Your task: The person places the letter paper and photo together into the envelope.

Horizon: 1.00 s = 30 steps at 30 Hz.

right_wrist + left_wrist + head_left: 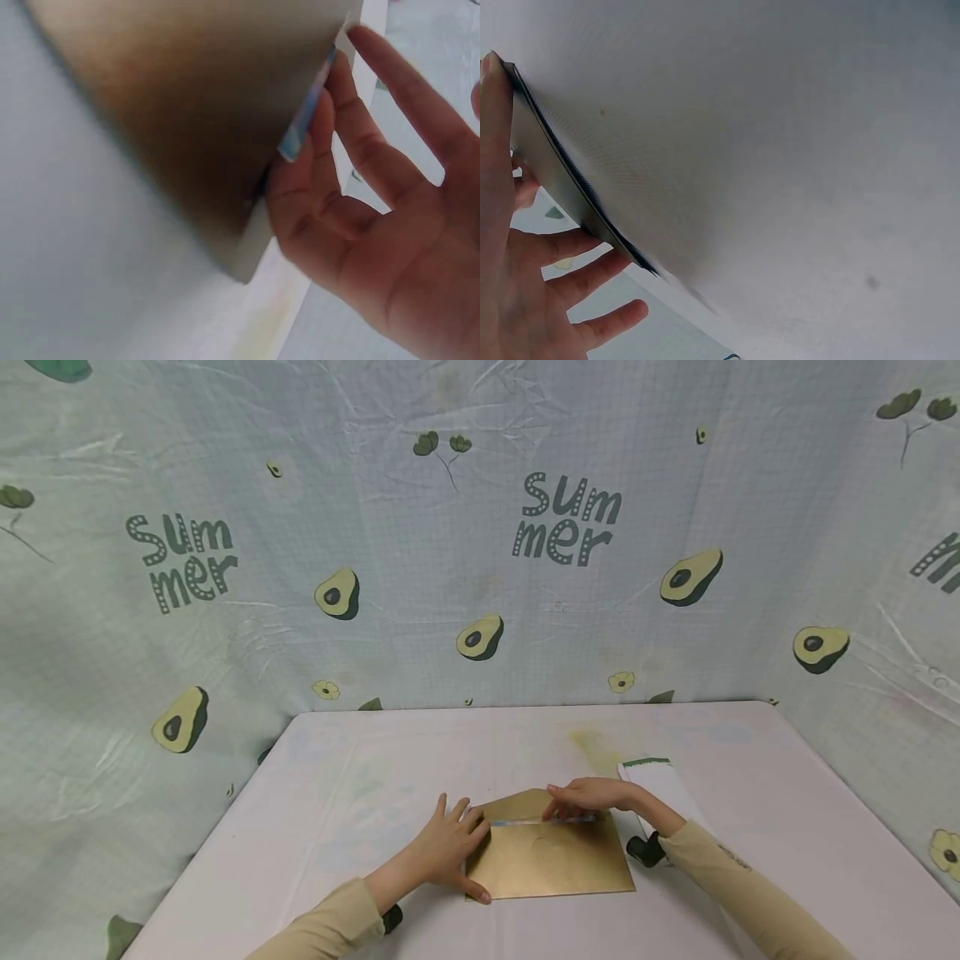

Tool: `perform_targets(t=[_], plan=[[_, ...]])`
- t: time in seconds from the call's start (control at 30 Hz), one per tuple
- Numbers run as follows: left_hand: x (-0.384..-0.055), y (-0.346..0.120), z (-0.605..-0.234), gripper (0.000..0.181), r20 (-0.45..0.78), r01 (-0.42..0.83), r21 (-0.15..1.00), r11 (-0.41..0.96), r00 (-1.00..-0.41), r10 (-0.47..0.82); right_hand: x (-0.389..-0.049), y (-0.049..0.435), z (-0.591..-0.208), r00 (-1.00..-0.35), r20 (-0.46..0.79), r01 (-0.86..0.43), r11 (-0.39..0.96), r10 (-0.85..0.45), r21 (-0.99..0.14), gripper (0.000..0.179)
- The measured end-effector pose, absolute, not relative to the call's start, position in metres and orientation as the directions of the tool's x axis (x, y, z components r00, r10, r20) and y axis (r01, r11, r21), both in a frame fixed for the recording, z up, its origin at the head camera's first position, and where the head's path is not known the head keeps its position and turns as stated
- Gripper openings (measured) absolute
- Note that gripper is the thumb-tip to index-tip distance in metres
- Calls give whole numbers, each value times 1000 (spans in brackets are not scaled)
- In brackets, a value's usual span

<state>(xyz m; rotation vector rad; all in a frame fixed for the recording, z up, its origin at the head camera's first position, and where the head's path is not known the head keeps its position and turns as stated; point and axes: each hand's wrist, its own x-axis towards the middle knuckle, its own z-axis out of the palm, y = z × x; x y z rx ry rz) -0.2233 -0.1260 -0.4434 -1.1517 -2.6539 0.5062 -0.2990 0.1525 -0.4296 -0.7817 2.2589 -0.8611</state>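
The left hand [447, 847], fingers spread, is resting on a gold envelope's [555, 862] left side while the right hand [592, 794] is touching a colourful paper [512, 822] at its opening, grip unclear.

The gold envelope [551, 864] is showing smooth, softly shining paper; the backdrop [420, 543] is looking like creased, glossy plastic; the sleeves [750, 893] are looking like matt cloth.

- Envelope [551, 864]: on the table [420, 752], between the hands, just right of the left hand [447, 847], before the right hand [588, 795].
- Card [517, 822]: in the envelope's mouth, at the right hand's fingertips.
- Flat paper item [660, 777]: right of the right hand, partly behind its forearm.
- Curtain [420, 527]: behind the table, well beyond both hands.
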Motion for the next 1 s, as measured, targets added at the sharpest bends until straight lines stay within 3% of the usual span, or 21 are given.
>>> perform_targets(t=[0.37, 0.7, 1.0], plan=[[-222, -126, -442, 94, 37, 668, -374, 643, -682, 730, -297, 178, -437, -713, -200, -278, 533, -672, -799, 44], [-222, -125, -442, 93, 43, 671, -374, 640, -677, 735, -292, 211, -434, -760, -115, -336, 540, -639, -772, 33], [-222, -125, -441, 95, 49, 675, -385, 630, -666, 744, -291, 235, -428, -791, -114, -309, 553, -601, -774, 33]])
